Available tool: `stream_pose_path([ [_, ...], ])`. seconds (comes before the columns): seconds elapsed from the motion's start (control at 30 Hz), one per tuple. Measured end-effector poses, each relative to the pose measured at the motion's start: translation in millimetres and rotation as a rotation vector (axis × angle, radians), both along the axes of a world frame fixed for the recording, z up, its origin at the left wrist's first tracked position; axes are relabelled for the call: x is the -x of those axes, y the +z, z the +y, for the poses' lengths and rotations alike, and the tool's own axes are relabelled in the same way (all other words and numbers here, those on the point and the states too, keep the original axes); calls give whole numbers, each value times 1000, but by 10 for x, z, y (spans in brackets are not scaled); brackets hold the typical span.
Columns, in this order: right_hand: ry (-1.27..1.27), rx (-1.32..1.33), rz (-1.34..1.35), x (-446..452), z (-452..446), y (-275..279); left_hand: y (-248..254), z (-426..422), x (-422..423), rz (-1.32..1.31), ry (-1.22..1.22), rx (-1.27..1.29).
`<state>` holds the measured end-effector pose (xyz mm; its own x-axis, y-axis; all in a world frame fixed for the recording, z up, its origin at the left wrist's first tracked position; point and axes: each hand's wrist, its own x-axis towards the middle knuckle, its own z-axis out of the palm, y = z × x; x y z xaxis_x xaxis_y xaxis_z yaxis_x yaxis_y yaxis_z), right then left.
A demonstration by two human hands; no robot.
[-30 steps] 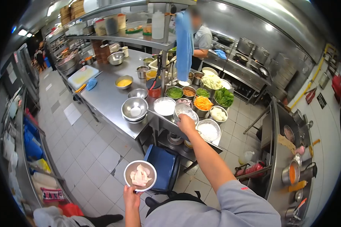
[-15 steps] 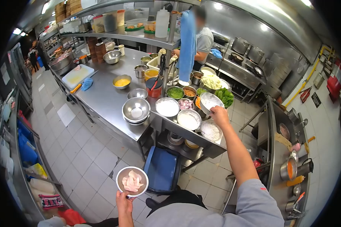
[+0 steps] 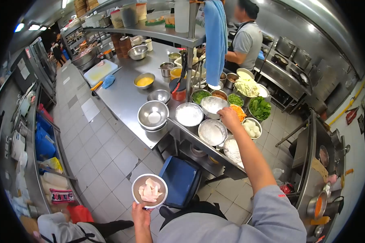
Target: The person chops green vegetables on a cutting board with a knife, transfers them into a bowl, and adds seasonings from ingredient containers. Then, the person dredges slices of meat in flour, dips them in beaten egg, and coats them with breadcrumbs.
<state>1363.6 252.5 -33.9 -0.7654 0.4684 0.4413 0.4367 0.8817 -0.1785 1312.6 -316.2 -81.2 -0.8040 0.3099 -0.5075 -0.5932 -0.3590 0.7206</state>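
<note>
My left hand (image 3: 142,214) is closed on the rim of a metal bowl (image 3: 134,198), held low over the floor. Pale pink raw meat pieces (image 3: 150,189), like chicken, lie in it. Out over the ingredient station, my right hand (image 3: 230,118) grips the edge of another metal bowl (image 3: 214,105) with white powder inside. Nearby stand more bowls of white powder (image 3: 189,114), one left and two nearer me. Shredded carrot (image 3: 239,113) sits just right of my right hand, partly hidden, and a bowl of white round pieces (image 3: 252,128) is beside my forearm.
Stacked empty bowls (image 3: 153,115) stand on the steel counter (image 3: 121,93). A blue bin (image 3: 180,180) is on the floor beneath. A blue towel (image 3: 215,44) hangs from the shelf post. One person (image 3: 247,40) works across the station; another person (image 3: 69,227) is at lower left.
My right hand has moved the powder bowl left, from above the carrot to above the middle containers. My left hand still holds the meat bowl. The view has shifted, showing more of the person at lower left.
</note>
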Motion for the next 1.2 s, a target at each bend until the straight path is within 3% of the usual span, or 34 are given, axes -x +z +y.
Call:
stream_pose_path([
  [0.13, 135, 94, -41, -96, -12, 146, 65, 178, -149, 33, -48, -22],
  [0.27, 222, 260, 272, -157, -605, 598, 266, 555, -201, 44, 6, -42],
  [0.3, 267, 477, 299, -156, -920, 762, 225, 611, -184, 50, 2, -26],
  [0.37, 508, 643, 274, -180, -1520, 853, 266, 756, -154, 82, -47, 11],
  [0.4, 560, 947, 197, -187, -1923, 885, 189, 783, -154, 87, -28, 15],
  [0.43, 660, 920, 9, -171, -2166, 908, 117, 844, -120, 119, -60, 17],
  [0.47, 811, 736, -61, -95, -2317, 693, 60, 920, -103, 153, -100, 15],
  [0.63, 600, 777, -39, 161, -2910, -327, 11, 1173, -98, 211, -159, 87],
  [0.7, 582, 720, -57, 133, -3006, -496, -61, 1129, 3, 114, -230, 70],
  [0.77, 782, 804, -336, 99, -2994, -561, 39, 1054, 131, -89, -392, 50],
  [0.87, 888, 963, -539, 18, -2995, -591, -163, 880, 183, -206, -450, -36],
  [0.93, 869, 969, -496, -33, -3052, -620, -305, 820, 176, -234, -476, -48],
  [1.0, 734, 1278, -553, -79, -3089, -554, -592, 772, 226, -292, -494, -46],
  [1.03, 714, 1283, -543, -88, -3090, -613, -577, 765, 253, -298, -515, -45],
  [1.1, 638, 1636, -555, -88, -3059, -866, -471, 778, 280, -319, -600, 8],
  [1.13, 615, 1641, -543, -97, -3043, -1006, -437, 807, 263, -326, -621, 7],
  [1.2, 443, 2223, -433, -99, -2995, -1214, -335, 876, 250, -191, -656, 114],
])
